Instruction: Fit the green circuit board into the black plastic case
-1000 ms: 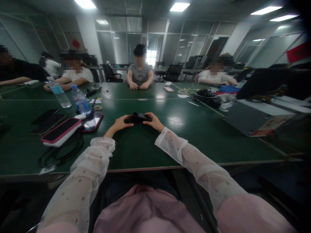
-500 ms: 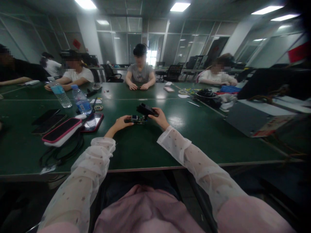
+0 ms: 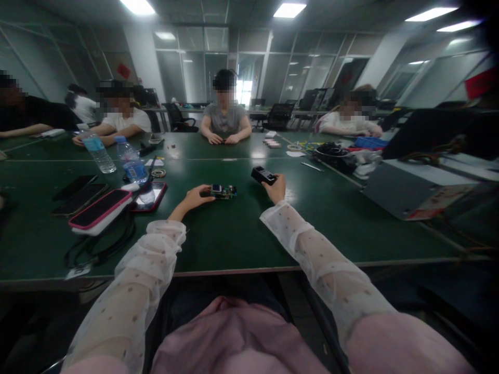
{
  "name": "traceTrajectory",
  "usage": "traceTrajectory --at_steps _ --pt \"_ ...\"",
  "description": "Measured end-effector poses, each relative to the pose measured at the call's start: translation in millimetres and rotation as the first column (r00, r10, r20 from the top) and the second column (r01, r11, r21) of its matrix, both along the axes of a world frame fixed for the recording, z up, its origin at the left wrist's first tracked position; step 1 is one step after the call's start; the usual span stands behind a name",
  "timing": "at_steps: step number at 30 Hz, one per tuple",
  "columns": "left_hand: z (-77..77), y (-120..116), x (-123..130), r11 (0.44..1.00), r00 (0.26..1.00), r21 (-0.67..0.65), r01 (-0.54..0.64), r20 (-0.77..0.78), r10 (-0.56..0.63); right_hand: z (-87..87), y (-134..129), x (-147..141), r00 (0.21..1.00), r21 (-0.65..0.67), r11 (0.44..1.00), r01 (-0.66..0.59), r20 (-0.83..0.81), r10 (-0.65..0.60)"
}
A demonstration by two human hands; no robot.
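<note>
My left hand [image 3: 197, 199] grips the left end of a green circuit board [image 3: 226, 193], which carries a small dark display with a pale frame. Its fingers curl round the board's edge just over the green table [image 3: 218, 239]. To the right, my right hand [image 3: 277, 189] is closed on a black plastic case [image 3: 262, 175], a small boxy housing with a lighter panel on its upper face. Board and case are apart, with bare tabletop between them.
Left of my hands lie phones, a pink-edged white case [image 3: 100, 210] and a tablet-like device [image 3: 151, 196]. Two water bottles [image 3: 131, 165] stand behind them. A grey metal box [image 3: 413, 189] is at the right, near cables and a pen [image 3: 312, 167]. Co-workers sit across the table.
My right hand has moved right with the black case, away from the circuit board, and turned it so its panelled face shows. My left hand has stayed in place with the board.
</note>
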State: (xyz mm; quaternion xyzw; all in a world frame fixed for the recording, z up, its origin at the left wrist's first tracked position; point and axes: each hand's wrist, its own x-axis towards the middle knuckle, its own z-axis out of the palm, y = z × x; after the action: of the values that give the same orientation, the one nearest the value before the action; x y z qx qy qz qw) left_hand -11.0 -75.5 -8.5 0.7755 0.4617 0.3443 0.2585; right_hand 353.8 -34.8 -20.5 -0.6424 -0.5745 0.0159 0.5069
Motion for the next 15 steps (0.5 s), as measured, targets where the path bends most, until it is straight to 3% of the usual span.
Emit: traceTrajectory --at_steps 6,15 --pt "0.7 0.0 0.6 1.0 1.0 -0.014 -0.01 -0.007 0.01 0.6 -5.6 -4.2 0.998 -0.133 0.99 0.056 0.032 -0.052" --pt "1.9 -1.5 1.0 1.0 1.0 -0.011 -0.012 -0.015 0.011 14.0 -20.6 -19.0 0.984 -0.068 0.983 0.171 -0.034 -0.174"
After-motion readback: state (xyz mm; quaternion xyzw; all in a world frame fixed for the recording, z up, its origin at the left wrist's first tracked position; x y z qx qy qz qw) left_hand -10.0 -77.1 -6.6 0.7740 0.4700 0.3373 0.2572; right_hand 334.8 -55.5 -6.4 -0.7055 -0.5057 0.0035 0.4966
